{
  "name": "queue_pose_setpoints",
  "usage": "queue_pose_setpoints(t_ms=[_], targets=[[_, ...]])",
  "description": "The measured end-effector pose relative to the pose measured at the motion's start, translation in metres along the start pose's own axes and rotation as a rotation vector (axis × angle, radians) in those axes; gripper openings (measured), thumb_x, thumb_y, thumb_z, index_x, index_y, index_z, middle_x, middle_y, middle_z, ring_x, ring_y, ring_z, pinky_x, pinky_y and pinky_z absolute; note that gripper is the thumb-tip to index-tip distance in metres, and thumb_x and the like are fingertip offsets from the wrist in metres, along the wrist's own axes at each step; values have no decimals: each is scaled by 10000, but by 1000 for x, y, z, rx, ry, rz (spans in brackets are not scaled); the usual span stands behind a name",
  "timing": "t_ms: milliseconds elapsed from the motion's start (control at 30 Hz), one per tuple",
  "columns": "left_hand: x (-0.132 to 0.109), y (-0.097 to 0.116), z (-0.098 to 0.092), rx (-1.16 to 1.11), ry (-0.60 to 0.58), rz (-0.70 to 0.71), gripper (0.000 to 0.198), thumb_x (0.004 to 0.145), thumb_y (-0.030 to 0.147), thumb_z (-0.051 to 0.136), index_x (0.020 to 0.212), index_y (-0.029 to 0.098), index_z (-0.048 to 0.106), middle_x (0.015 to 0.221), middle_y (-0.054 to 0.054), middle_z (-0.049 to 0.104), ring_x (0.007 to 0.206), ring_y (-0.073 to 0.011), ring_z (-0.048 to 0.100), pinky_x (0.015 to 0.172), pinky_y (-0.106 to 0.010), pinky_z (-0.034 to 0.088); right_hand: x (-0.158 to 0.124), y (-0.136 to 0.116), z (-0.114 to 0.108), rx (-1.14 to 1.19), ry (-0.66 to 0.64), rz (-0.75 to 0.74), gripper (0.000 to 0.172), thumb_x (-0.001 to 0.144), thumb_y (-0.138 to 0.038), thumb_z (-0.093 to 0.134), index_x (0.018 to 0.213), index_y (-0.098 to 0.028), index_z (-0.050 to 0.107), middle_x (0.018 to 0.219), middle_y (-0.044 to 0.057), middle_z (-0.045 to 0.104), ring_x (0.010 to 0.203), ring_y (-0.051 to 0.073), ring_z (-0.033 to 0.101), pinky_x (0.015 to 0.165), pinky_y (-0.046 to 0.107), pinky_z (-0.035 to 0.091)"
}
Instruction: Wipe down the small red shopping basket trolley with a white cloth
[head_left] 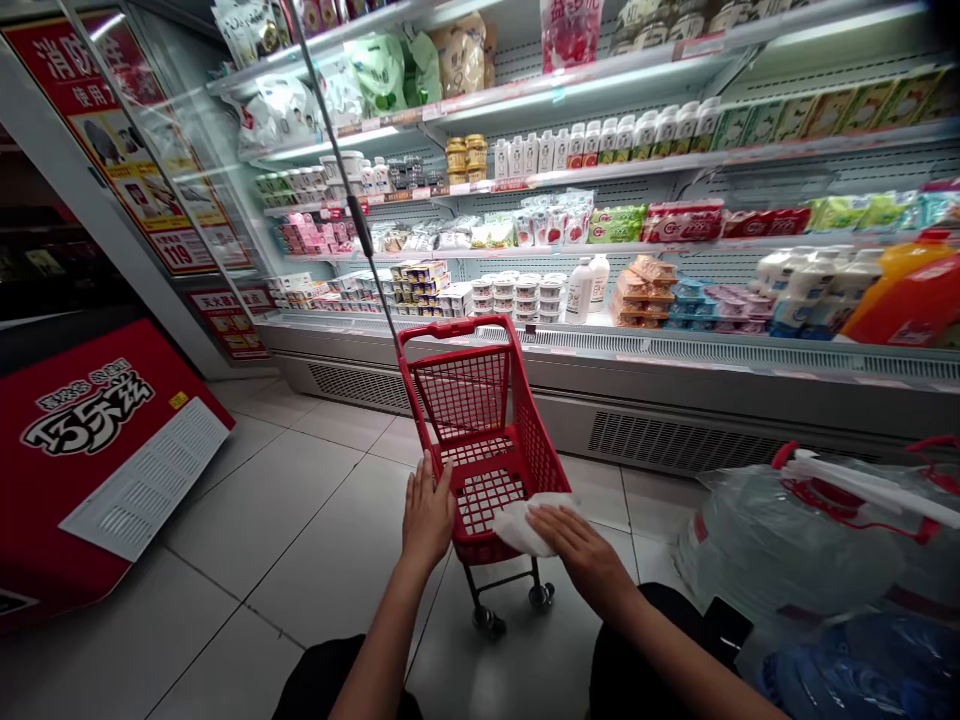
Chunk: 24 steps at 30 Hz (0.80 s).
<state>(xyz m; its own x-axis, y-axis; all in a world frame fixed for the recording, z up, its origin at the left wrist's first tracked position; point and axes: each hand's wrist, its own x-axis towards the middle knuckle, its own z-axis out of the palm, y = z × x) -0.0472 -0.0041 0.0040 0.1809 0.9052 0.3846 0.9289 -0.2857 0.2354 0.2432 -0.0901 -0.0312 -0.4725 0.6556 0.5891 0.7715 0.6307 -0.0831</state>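
A small red plastic shopping cart (pixel 484 450) with grid walls stands on the floor in front of me, its basket empty. My left hand (pixel 430 512) rests against the left side of the basket near its front corner, fingers stretched and thumb over the rim. On the opposite front corner, my right hand (pixel 574 540) holds a crumpled white cloth (pixel 517 527) against the rim. The cloth hides that stretch of rim, and part of it lies beneath my fingers. Two black wheels show below the basket.
Behind the cart runs a lit refrigerated shelf (pixel 547 345) stocked with dairy products. At left stands a red chest freezer (pixel 97 440). Large plastic-wrapped water jugs (pixel 802 540) crowd my right side. A thin dark pole (pixel 360 225) rises beside the cart handle. The floor is tiled.
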Motion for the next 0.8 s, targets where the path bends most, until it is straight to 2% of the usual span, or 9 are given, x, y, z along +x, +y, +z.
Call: queue_pose_setpoints(t_ms=[67,133,267,400,500,567,633,733,800], targets=[[-7,-8,-5,65,30,2,545,1037,231,353,1578,224,418,1710,-109,238,1561,-294,273,1263,-540,268,7,-9,-5,66,-54,-123,649,989,-14,357,1597,-241,361,1512,46,574,1433,165,487,1193,397,451],[-18,-7,-5,99,37,25,539,1055,286,339,1581,190,407,1698,-117,274,1558,-277,284,1268,-510,271,18,-7,-9,129,-109,-223,609,1015,-43,381,1591,-241,370,1500,41,584,1425,151,494,1203,385,434],[-37,1,3,103,-5,54,557,1065,386,345,1590,206,386,1663,-96,362,1537,-254,336,1259,-490,293,50,22,-5,187,-170,-325,527,1044,-81,393,1539,-249,458,1473,45,611,1404,147,518,1223,411,398],[-36,-10,2,104,-16,75,575,1063,421,347,1594,202,378,1674,-89,337,1539,-254,331,1267,-490,270,85,65,10,125,-103,-203,489,1023,-65,411,1456,-234,560,1432,66,646,1381,172,548,1192,453,436],[-28,-23,-3,101,-24,72,566,1062,373,339,1598,194,366,1675,-83,334,1543,-248,325,1265,-485,277,96,73,21,45,-34,-92,513,983,-21,427,1435,-207,583,1428,88,647,1379,206,553,1170,488,463],[-25,-28,-5,100,-9,34,553,1059,321,322,1595,191,374,1667,-89,351,1543,-250,324,1261,-489,285,92,56,27,24,-9,-80,544,961,1,435,1450,-195,569,1434,95,640,1393,219,539,1169,495,468],[-25,-26,-6,77,6,-10,550,1061,304,311,1591,173,377,1652,-108,377,1536,-261,339,1253,-497,296,80,23,33,38,-10,-127,574,958,4,434,1485,-202,534,1449,82,629,1410,209,519,1179,476,462],[-30,-9,-9,-45,-27,-21,557,1080,337,285,1613,177,322,1617,-106,441,1502,-238,405,1222,-452,355,62,-33,38,101,-43,-252,581,985,-27,442,1537,-209,464,1502,56,585,1440,175,478,1195,407,445],[-33,4,-12,-151,-63,-21,564,1098,369,252,1643,226,235,1588,-76,490,1442,-194,489,1157,-374,432,58,-56,39,124,-61,-305,580,999,-38,442,1556,-203,430,1517,51,570,1447,167,467,1201,397,433]])
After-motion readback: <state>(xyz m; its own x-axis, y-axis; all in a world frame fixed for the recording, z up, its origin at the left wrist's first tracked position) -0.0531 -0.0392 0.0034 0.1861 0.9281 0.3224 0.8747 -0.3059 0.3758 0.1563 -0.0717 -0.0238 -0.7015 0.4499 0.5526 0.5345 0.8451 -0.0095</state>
